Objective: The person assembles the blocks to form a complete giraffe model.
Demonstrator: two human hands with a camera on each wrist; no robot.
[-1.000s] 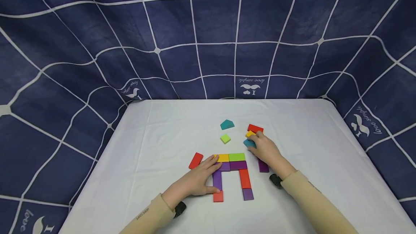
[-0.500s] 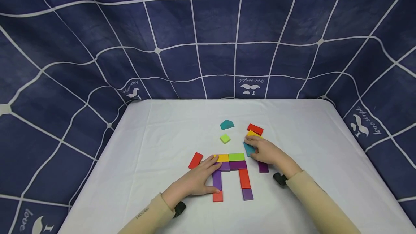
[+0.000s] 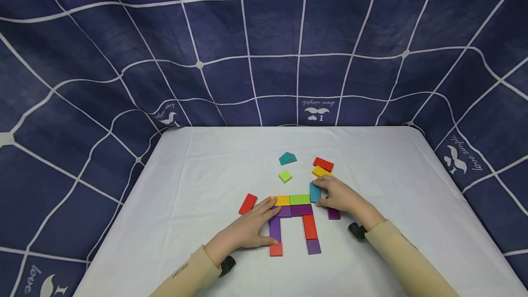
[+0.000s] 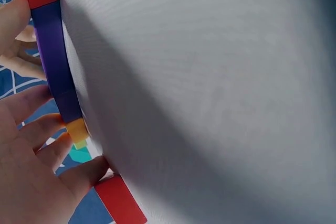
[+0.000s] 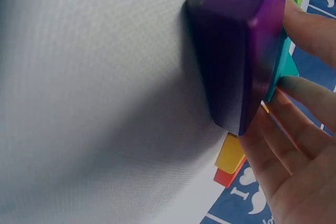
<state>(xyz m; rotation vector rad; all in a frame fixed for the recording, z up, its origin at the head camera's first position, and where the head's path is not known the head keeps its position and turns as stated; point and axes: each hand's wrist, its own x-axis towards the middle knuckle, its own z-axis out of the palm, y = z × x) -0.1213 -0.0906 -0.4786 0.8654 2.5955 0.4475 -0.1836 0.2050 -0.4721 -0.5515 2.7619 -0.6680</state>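
Note:
Flat colored blocks form an arch-like shape in the head view. Its top has a yellow block [image 3: 283, 200] and a green block [image 3: 299, 200] above two purple ones. A purple block [image 3: 274, 229] and small red block [image 3: 276, 249] make the left leg; a red block [image 3: 310, 227] and small purple block [image 3: 314, 246] the right. My left hand [image 3: 251, 228] rests spread along the left side, fingertips on the top rows, thumb by the small red block. With thumb and index finger, my right hand [image 3: 340, 195] pinches a blue block [image 3: 315, 192] beside the green block's right end.
Beyond my right hand lie a loose red block [image 3: 323, 164] and a yellow block [image 3: 321, 171]. A dark purple block [image 5: 236, 51] sits under that hand. Farther back are a teal block [image 3: 287, 158] and lime block [image 3: 285, 176]. Another red block [image 3: 248, 204] lies by my left fingers.
My right hand has drawn the blue block nearer and turned it lengthwise, bringing it beside the green block's end. The yellow block behind shows more. My left hand stays in place.

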